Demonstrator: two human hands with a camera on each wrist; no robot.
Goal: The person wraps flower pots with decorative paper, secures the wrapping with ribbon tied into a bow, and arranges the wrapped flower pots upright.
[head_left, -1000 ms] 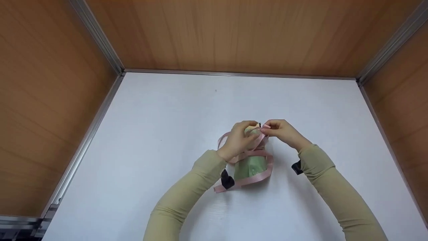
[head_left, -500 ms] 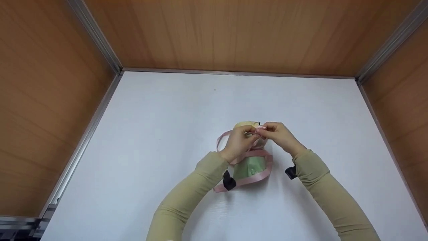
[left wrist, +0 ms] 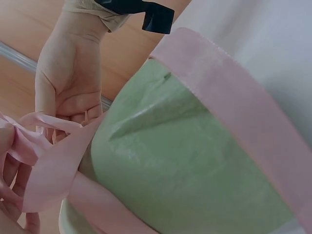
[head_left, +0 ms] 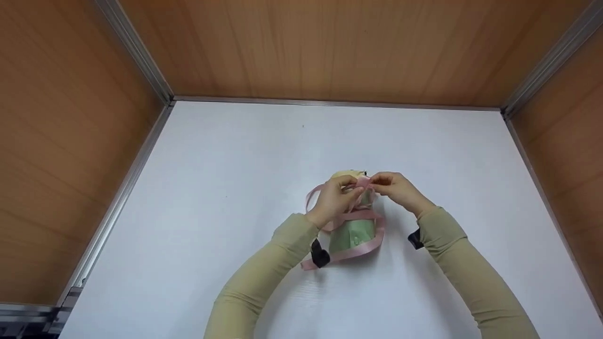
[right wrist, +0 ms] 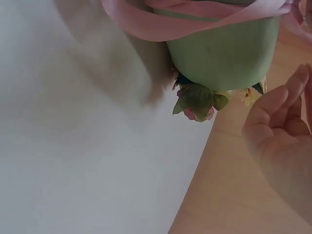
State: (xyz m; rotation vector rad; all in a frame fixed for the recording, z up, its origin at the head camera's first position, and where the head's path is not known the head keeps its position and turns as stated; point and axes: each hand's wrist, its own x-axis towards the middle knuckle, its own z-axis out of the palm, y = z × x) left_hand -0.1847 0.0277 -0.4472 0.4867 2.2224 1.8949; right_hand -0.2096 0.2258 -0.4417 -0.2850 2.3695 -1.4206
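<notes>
A bouquet [head_left: 352,234] in pale green wrapping lies on the table, its flowers [right wrist: 195,105] showing past the wrapping's edge in the right wrist view. Pink ribbon [head_left: 360,215] crosses the bouquet's middle, and a long tail curves round its near end. Above the wrapping, my left hand [head_left: 332,200] pinches the ribbon between thumb and fingers. Close beside it, my right hand [head_left: 398,189] pinches the same ribbon from the other side. A short flat fold of ribbon [left wrist: 24,141] stands between the hands. The knot area is partly hidden by the fingers.
White table [head_left: 226,155] surrounds the bouquet. Wooden panels [head_left: 301,52] with metal edging rise at the back and both sides. Black camera mounts [head_left: 320,254] hang below the wrists, the left one close over the ribbon tail.
The left hand has drawn back slightly, uncovering the bouquet's yellowish far end. The hands came together at the ribbon, then parted a little, and a flat pink fold now shows between them.
</notes>
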